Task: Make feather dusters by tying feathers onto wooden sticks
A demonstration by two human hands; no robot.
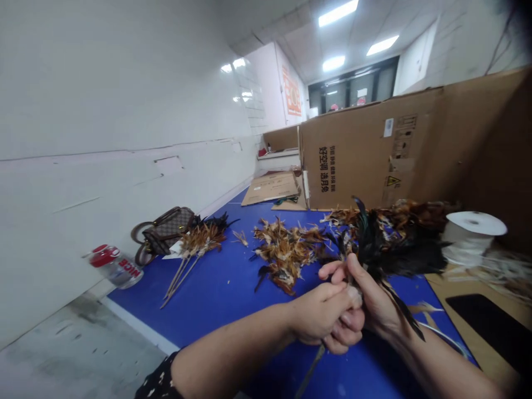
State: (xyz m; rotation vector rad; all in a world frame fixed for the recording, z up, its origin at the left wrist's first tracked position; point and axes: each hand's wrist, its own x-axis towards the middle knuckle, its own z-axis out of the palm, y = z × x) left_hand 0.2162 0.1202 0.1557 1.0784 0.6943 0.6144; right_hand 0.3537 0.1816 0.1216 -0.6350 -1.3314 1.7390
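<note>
My left hand is closed round a thin stick, whose lower end sticks out below the fist. Right against it, my right hand curls its thumb and fingers about the stick's upper part, where dark feathers rise. Pale wrapping or fluff shows between the hands; its kind is unclear. One long black feather hangs down over my right wrist. Just beyond the hands lies a loose pile of brown feathers on the blue table. The fingers hide most of the binding point.
At left are finished-looking feathered sticks, a checked handbag and a clear plastic jar with a red lid. A large cardboard box walls the back. A white spool and a black phone-like slab lie right.
</note>
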